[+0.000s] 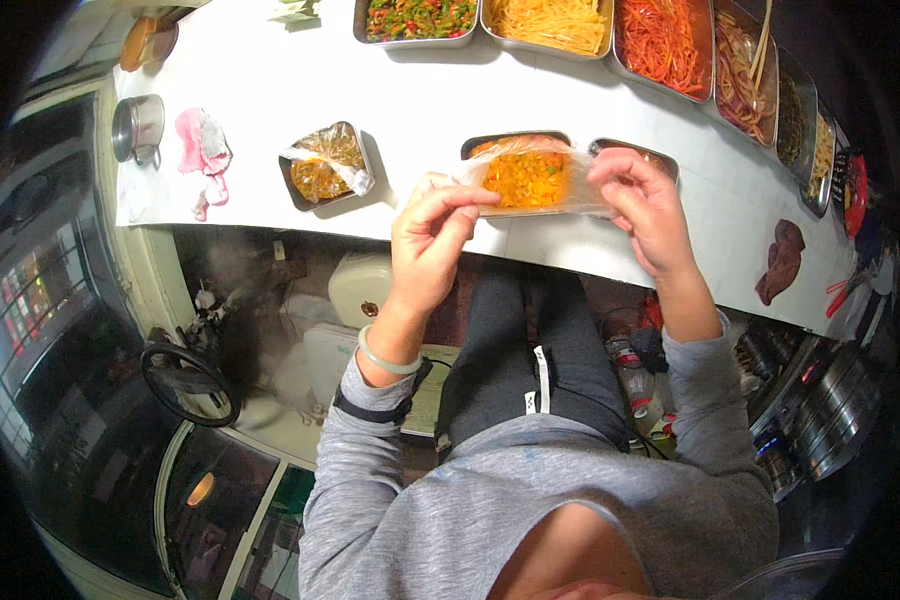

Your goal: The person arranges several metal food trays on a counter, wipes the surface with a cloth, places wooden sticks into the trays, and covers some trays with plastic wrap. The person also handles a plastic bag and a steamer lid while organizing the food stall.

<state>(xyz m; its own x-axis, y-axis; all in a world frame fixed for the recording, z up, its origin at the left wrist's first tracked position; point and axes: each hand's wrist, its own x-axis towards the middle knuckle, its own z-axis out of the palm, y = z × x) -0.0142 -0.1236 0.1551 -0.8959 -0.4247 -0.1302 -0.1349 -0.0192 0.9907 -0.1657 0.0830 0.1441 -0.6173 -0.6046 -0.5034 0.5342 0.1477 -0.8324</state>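
A clear plastic bag (589,184) is stretched between my two hands over a metal tray (516,213) at the table's near edge. Orange and yellow diced food (529,176) shows through the film; whether it lies in the bag or in the tray below, I cannot tell. My left hand (439,232) pinches the bag's left end between thumb and fingers. At the other end, my right hand (641,206) grips the film, partly in front of a smaller metal tray (667,160).
Left stands a metal container (360,154) of food under knotted plastic. Pink-and-grey cloth (204,146) and a metal pot (139,127) lie farther left. Trays of chopped peppers (420,19), yellow shreds (551,24) and orange shreds (660,45) line the far side. A dark red cloth (781,259) is at right.
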